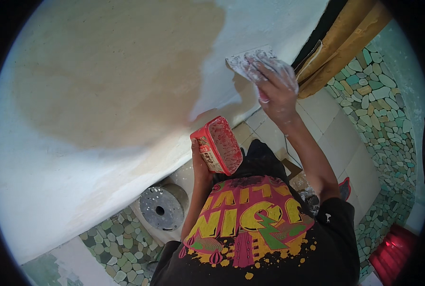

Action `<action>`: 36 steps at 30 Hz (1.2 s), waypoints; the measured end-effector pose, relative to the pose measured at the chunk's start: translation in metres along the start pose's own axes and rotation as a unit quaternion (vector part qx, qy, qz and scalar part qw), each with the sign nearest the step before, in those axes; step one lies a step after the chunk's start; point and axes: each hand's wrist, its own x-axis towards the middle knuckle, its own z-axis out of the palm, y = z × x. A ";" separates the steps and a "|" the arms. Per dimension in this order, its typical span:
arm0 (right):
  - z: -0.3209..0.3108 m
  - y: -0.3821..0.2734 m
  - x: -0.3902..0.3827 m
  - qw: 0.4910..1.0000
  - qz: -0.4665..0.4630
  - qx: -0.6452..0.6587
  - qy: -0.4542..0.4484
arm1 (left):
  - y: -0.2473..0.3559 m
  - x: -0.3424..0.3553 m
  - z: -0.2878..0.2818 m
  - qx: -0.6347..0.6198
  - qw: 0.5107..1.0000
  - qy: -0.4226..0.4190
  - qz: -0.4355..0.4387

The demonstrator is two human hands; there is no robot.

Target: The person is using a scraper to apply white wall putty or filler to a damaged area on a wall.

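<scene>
My right hand [280, 88], smeared with white paste, grips a flat putty spreader [241, 60] at the pale wall [257, 26]. White residue streaks the spreader's face; whether its edge touches the wall I cannot tell. In front of my chest, my left hand [199, 159] is closed round the side of a red plastic tub [227, 145]. The tub is tilted, its opening facing right, and whitish residue coats its inner walls. My left fingers are partly hidden by the tub.
A round grey disc [174, 204] with a central hole and white specks lies low by the wall. A brown curtain [348, 45] hangs at the upper right. Pale tiles [348, 138] and a pebble floor [381, 102] lie below; something red [395, 252] is at the lower right.
</scene>
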 end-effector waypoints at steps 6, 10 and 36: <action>-0.014 -0.011 0.029 1.000 0.022 0.003 -0.016 | -0.003 0.002 -0.004 0.026 0.999 -0.003 -0.023; -0.036 0.004 0.023 0.991 0.074 0.010 -0.108 | -0.002 -0.007 0.000 0.008 1.000 -0.011 -0.007; 0.003 -0.028 0.004 0.967 0.178 0.172 0.066 | -0.009 -0.011 0.004 -0.119 0.993 0.017 0.005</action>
